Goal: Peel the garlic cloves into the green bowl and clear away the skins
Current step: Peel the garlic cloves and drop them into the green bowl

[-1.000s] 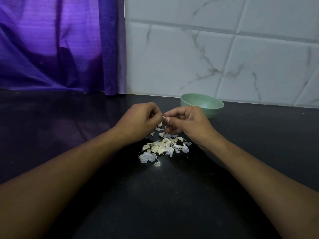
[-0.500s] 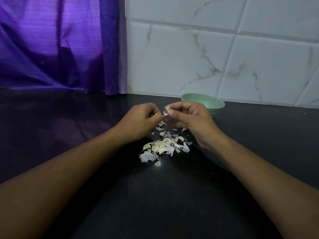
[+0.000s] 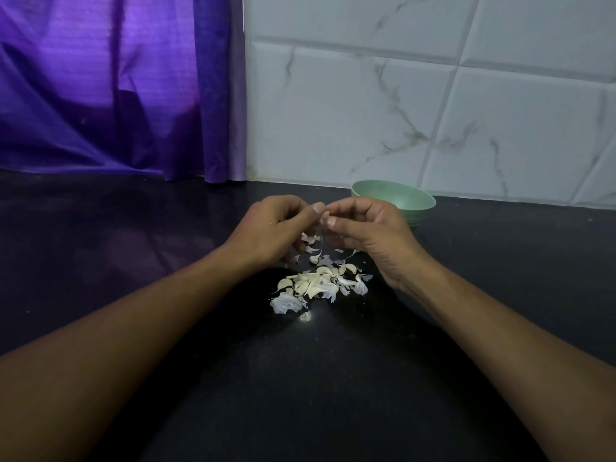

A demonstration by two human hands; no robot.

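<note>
1. Presently, clove (image 3: 325,215) is pinched between curled fingertips of left hand (image 3: 268,233) and right hand (image 3: 371,233).
2. Skin strip (image 3: 322,245) is seen hanging below fingertips.
3. Pile (image 3: 316,285) of cloves and skins is noted beneath fingers; bowl (image 3: 405,200) just behind right fingers.

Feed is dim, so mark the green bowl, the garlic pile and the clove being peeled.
green bowl (image 3: 406,200), head view, inner wall.
garlic pile (image 3: 316,285), head view, middle of heap.
garlic clove (image 3: 326,214), head view, tip between fingertips.
</note>
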